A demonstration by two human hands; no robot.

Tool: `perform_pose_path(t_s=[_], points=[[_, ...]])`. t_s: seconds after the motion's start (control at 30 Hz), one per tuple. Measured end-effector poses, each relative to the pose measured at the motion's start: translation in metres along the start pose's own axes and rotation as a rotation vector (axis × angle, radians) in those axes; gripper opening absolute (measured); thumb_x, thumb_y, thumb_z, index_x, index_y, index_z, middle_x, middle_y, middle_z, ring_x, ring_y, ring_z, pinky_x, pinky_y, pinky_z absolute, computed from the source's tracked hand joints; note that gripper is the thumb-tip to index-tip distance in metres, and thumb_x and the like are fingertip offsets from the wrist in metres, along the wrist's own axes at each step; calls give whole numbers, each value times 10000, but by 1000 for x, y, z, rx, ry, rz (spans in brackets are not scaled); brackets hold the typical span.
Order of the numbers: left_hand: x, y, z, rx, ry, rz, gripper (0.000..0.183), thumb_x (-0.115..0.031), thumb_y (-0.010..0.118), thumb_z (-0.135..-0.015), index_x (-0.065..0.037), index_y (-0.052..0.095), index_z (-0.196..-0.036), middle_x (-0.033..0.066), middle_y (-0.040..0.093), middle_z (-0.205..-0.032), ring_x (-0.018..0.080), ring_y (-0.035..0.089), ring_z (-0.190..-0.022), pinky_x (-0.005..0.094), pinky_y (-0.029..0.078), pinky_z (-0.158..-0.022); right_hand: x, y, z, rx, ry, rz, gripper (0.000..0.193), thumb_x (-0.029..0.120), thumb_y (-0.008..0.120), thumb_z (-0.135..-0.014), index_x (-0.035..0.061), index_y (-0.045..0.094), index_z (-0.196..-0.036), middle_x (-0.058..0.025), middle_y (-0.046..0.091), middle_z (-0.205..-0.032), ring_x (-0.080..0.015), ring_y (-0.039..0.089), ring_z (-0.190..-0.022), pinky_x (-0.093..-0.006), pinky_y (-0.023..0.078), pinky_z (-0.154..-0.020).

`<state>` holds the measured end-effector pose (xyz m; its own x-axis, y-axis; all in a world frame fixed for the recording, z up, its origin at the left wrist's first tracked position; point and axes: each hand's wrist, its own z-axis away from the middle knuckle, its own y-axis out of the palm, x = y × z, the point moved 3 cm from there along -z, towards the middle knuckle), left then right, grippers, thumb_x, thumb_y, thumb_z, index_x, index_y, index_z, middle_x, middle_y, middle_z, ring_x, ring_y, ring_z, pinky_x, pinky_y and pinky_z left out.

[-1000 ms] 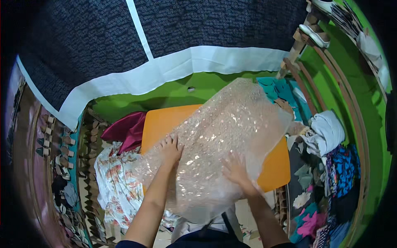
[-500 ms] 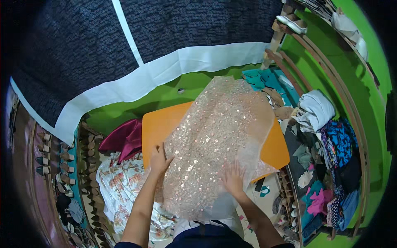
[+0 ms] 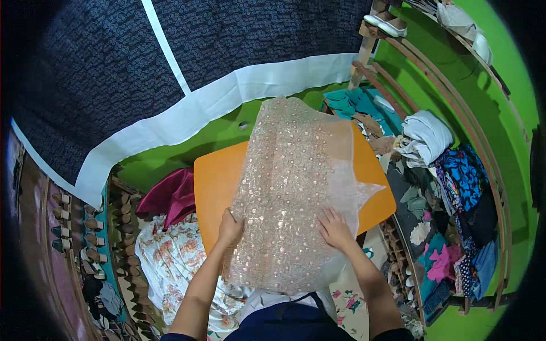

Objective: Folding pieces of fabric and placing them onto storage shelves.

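A sheer beige fabric (image 3: 284, 170) with sequins and small pink dots lies over an orange tabletop (image 3: 219, 173), running from the far edge to my lap. Its right part is plain and see-through. At the fabric's left edge, my left hand (image 3: 230, 228) has its fingers curled on the border, pinching it. My right hand (image 3: 336, 230) rests flat on the right part, palm down and fingers spread. A pointed corner of the fabric (image 3: 371, 192) sticks out to the right across the orange top.
White floral cloth (image 3: 170, 256) and maroon satin (image 3: 176, 196) lie left of the table. Shoe racks (image 3: 94, 238) stand farther left. Right, a shelf holds fabric scraps (image 3: 418, 199) and a bundled white cloth (image 3: 426, 136). A dark curtain (image 3: 256, 34) hangs behind; coloured scraps (image 3: 350, 301) lie on the floor.
The fabric has turned and straightened, its far end swinging left and its pointed corner moving up. My left hand has closed on the left edge; my right hand has shifted slightly right.
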<state>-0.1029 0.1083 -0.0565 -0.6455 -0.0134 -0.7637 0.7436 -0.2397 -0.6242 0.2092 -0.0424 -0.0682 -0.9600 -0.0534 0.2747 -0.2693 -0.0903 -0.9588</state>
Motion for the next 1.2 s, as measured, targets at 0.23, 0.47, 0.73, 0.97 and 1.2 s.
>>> perform_pose_path(t_s=[0.23, 0.47, 0.73, 0.97, 1.2], points=[[-5, -39, 35, 291, 793, -809, 595, -151, 517, -750, -149, 356, -1323, 291, 301, -1303, 414, 327, -1194, 478, 272, -988, 44, 14, 60, 93, -169, -47, 494, 314, 516, -814, 209, 418, -1287, -115, 321, -1369, -305, 263, -1274, -533, 194, -1016], [4, -59, 31, 450, 1328, -986, 543, -173, 444, -803, -302, 342, -1320, -18, 328, -1380, 212, 352, -1227, 405, 263, -1034, 34, 21, 60, 103, -180, 17, 533, 377, 539, -796, 240, 405, -1294, -90, 300, -1389, -283, 265, -1283, -522, 192, -1030], [-11, -18, 41, 674, 1205, -681, 490, -106, 505, -747, -196, 455, -1226, 34, 495, -1227, 217, 448, -1154, 428, 271, -1037, 3, 11, 65, 52, -109, -124, 418, 239, 477, -827, 95, 469, -1220, -152, 430, -1281, -317, 378, -1201, -481, 254, -1002], [-27, -35, 25, 686, 650, 64, 240, -5, 513, -710, -26, 600, -932, 143, 614, -891, 285, 595, -859, 327, 454, -798, -79, -44, 82, -175, 190, -6, 438, 78, 443, -790, 56, 454, -1227, -159, 456, -1255, -338, 393, -1184, -426, 297, -992], [-11, -38, 4, 572, 129, 211, 146, -131, 540, -822, -18, 595, -896, 17, 546, -732, 122, 512, -700, 274, 427, -651, -80, -53, 78, -152, 261, -9, 668, 179, 659, -679, 78, 398, -1284, -182, 330, -1350, -343, 257, -1267, -450, 212, -1040]])
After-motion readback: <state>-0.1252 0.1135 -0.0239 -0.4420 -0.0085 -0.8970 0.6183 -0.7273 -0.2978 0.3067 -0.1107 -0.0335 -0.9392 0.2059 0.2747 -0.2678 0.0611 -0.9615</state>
